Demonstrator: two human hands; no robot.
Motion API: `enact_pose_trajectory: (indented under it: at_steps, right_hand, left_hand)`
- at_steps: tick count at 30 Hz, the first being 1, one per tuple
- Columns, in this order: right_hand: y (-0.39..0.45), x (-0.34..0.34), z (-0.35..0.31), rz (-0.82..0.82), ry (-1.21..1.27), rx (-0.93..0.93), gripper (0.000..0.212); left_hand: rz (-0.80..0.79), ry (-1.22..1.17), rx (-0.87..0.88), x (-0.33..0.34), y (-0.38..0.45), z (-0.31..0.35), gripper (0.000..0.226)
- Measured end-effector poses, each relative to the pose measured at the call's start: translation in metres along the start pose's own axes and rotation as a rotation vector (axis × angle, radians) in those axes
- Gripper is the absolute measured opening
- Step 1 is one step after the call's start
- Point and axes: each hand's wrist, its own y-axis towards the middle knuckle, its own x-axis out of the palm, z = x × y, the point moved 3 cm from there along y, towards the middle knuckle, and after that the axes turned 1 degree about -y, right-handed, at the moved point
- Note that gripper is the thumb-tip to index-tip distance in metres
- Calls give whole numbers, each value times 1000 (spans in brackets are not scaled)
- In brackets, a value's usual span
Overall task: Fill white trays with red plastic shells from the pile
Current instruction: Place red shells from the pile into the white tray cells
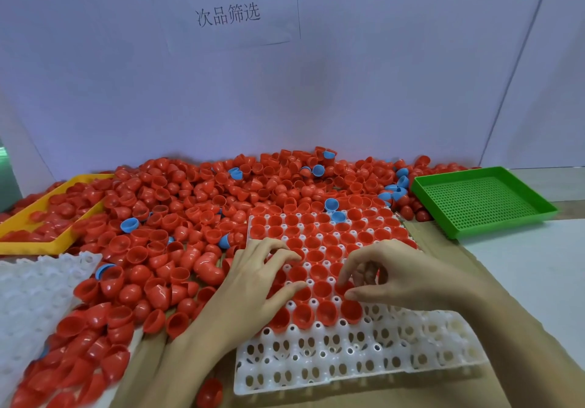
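Head view: we see the left hand (253,278) spread and the right hand (389,274) apparently pinching a red plastic shell (343,289) over the white perforated tray (364,354); crooked seating may tip neighbours.

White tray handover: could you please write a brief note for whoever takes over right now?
Left hand: open, resting on the white tray, holding nothing visible.
Right hand: fingers pinching a red shell at a cell.
Done: far rows and part of the middle filled.
Left: the near rows and near-right cells are empty.
Pile lies left and behind; a spare white tray sits at the left.
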Motion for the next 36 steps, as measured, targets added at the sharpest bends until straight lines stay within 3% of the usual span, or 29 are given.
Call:
enact_pose_trajectory:
  at_steps: [6, 10, 14, 19, 25, 33, 36]
  right_hand:
    - [6, 10, 0, 22, 4, -3, 7]
    - [7, 7, 3, 68, 11, -14, 8]
    - [12, 0, 2, 276, 115, -54, 6]
    - [37, -12, -1, 462, 28, 3, 11]
    - [116, -26, -6, 436, -220, 14, 27]
    - [202, -16, 4, 259, -367, 89, 58]
    - [213, -15, 7, 194, -574, 113, 71]
  left_hand:
    - [31, -10, -1, -2, -1, 2, 46]
    - [94, -172, -37, -8, 1, 0, 37]
    - [169, -294, -122, -17, 3, -10, 32]
    - [211, -198, -150, -24, 3, -20, 29]
    - [240, -102, -68, -31, 2, -15, 29]
    - [219, -52, -31, -35, 0, -19, 30]
    - [236, -43, -18, -37, 1, -19, 33]
